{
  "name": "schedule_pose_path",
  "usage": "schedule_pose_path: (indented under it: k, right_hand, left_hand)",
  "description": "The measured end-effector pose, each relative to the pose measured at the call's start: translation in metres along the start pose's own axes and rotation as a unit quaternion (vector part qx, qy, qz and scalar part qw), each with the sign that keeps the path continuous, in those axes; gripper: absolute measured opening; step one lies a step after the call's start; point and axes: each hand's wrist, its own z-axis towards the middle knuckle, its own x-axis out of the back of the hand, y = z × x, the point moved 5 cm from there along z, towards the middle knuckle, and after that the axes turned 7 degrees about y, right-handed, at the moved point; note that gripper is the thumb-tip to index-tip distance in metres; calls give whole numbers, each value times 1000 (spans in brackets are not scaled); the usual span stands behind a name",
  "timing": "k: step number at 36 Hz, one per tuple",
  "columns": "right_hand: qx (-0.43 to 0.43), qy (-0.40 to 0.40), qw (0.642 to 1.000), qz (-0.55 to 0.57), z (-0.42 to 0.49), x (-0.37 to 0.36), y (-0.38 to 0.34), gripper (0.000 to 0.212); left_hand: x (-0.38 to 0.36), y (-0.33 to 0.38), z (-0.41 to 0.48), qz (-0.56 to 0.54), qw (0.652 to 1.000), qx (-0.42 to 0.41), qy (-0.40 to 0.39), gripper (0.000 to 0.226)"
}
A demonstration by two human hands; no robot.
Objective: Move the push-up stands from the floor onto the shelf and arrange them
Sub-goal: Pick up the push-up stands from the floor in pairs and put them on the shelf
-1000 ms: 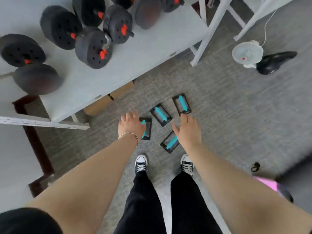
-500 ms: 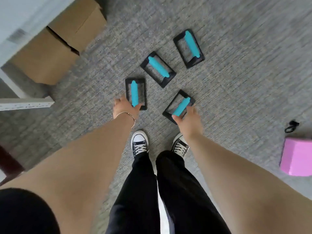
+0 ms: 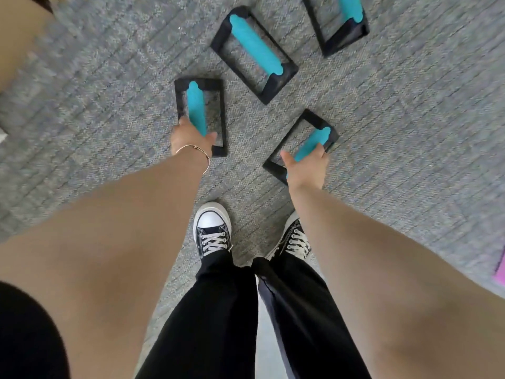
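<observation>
Several black push-up stands with teal handles lie on the grey carpet. My left hand (image 3: 192, 138) is wrapped around the near end of the teal handle of the left stand (image 3: 196, 108). My right hand (image 3: 306, 165) grips the teal handle of the near right stand (image 3: 314, 140), which sits at a slant. Both stands still rest on the floor. A third stand (image 3: 255, 51) lies beyond them in the middle. A fourth stand (image 3: 345, 26) is cut off by the top edge. The shelf is out of view.
My two black-and-white sneakers (image 3: 213, 231) stand on the carpet just behind the stands. A pink object (image 3: 500, 269) shows at the right edge. A brown blurred shape (image 3: 19, 36), probably a cardboard box, fills the top left corner.
The view has dropped closer to the floor, and the shelf and boxes have left the frame. Both hands have closed around the handles of the two nearest stands.
</observation>
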Motion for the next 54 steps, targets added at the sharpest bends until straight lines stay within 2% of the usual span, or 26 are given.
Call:
schedule_pose_path:
  k: [4,8,12,16,24,30,34,38,40,45,50,54]
  right_hand:
    - [-18,28,999,43,5,-9,6,84]
    - [-50,51,991,109,8,-13,16,70]
    - [-93,36,983,151,17,-14,23,58]
    - [-106,21,982,155,21,-13,27,52]
    - [-37,-13,989,141,-16,38,-2,42]
    - [27,-26,994,105,-87,137,-52,44]
    - [37,-25,993,110,-145,215,-87,43]
    - [75,-42,989,118,-208,295,-132,24]
    - [97,-41,988,114,-239,334,-156,21]
    - [152,-31,979,132,-301,413,-217,27]
    - [188,-9,968,164,-337,480,-270,53]
    - [238,7,951,197,-358,531,-316,46]
  left_hand:
    - [-11,-2,7,-23,1000,-4,20,70]
    - [-16,-6,10,-52,998,3,25,73]
    - [-15,-5,15,-87,996,4,35,66]
    - [-8,-5,16,-75,997,-8,32,64]
    - [33,1,-46,-83,995,-55,0,53]
    - [126,17,-131,-97,994,-35,-20,55]
    - [211,36,-193,-121,992,-35,-24,60]
    - [301,55,-251,-146,987,-59,-11,57]
    - [345,68,-279,-164,984,-68,-5,57]
    - [447,92,-337,-196,976,-90,23,55]
    - [526,111,-377,-224,966,-117,57,60]
    - [575,126,-397,-237,958,-138,82,53]
